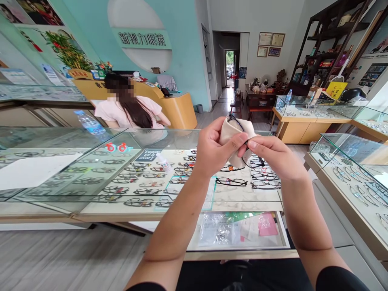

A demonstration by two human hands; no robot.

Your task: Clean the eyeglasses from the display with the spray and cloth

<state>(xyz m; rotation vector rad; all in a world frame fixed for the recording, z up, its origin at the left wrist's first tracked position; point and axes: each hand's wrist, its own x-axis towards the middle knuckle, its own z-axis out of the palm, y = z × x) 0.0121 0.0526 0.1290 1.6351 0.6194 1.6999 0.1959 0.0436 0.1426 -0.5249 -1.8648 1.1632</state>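
Two bare hands are held up together above a glass display counter (45, 217). The left hand (212, 150) is closed around a beige cloth (233, 133), and its thumb is pressed on the cloth from the front. The right hand (274, 157) is pinched, thumb against forefinger, on a pair of dark-framed glasses (239, 122), just beside the cloth. Most of the glasses is wrapped in the cloth or covered by fingers; only a short piece of frame above the cloth and a thin rim below are seen. Under the glass, rows of spectacle frames (233, 182) are laid out. Behind the counter a person in a pink top (121, 111) is seated, the face blurred. Farther back, a yellow reception desk (178, 109) is seen.
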